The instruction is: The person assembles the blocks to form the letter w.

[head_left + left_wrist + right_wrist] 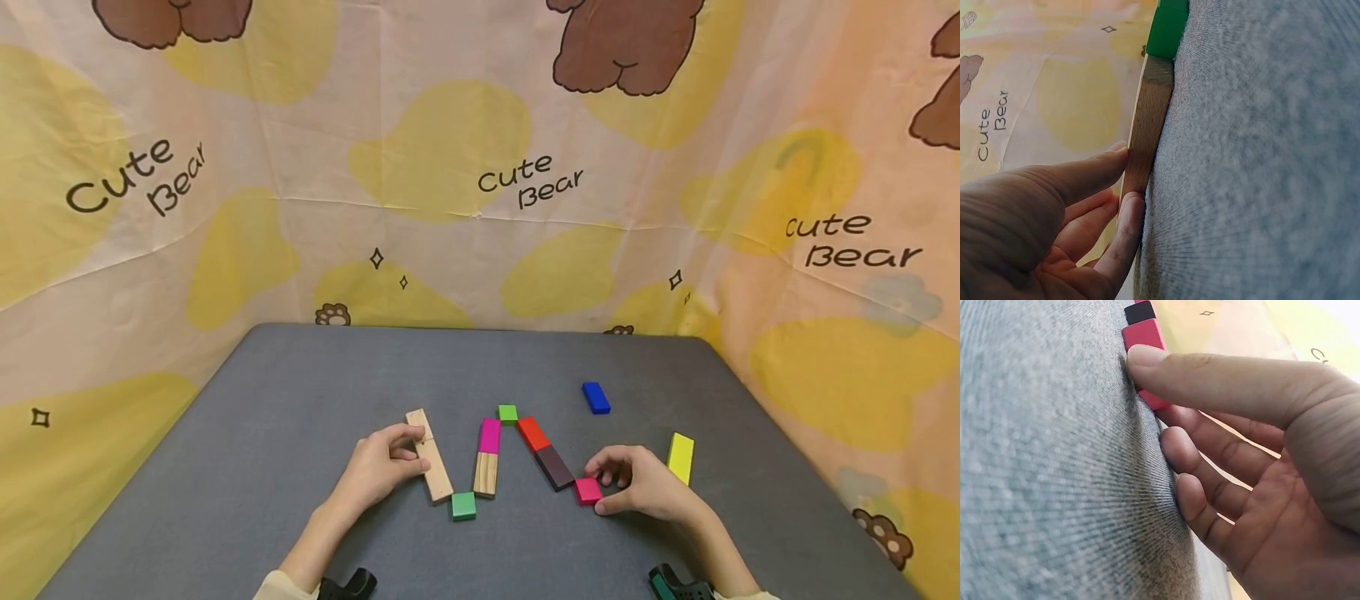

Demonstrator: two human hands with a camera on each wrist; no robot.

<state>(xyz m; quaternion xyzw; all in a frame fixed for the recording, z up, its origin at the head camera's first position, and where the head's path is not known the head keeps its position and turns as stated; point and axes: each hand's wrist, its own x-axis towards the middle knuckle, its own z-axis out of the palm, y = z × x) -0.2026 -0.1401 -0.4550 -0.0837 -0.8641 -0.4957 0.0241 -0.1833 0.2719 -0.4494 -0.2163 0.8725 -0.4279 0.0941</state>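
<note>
My left hand (382, 468) is at the left end of a zigzag row of blocks. Its thumb and fingertips touch the side and top edge of two plain wooden blocks (435, 471), laid end to end. A green block (463, 507) meets their near end. On the right, my right hand (637, 483) pinches a pink block (1141, 336), thumb on its near side and fingers beyond. That block lies flat at the near end of a dark brown block (554, 468). The right hand's other fingers are curled loosely by the tabletop.
Between the hands, the zigzag includes a striped wooden block (486, 476), a magenta block (490, 436), a light green block (507, 413) and a red block (533, 433). A blue block (596, 397) lies farther back; a yellow block (680, 458) lies beyond the right hand. The grey table (225, 467) meets a printed curtain.
</note>
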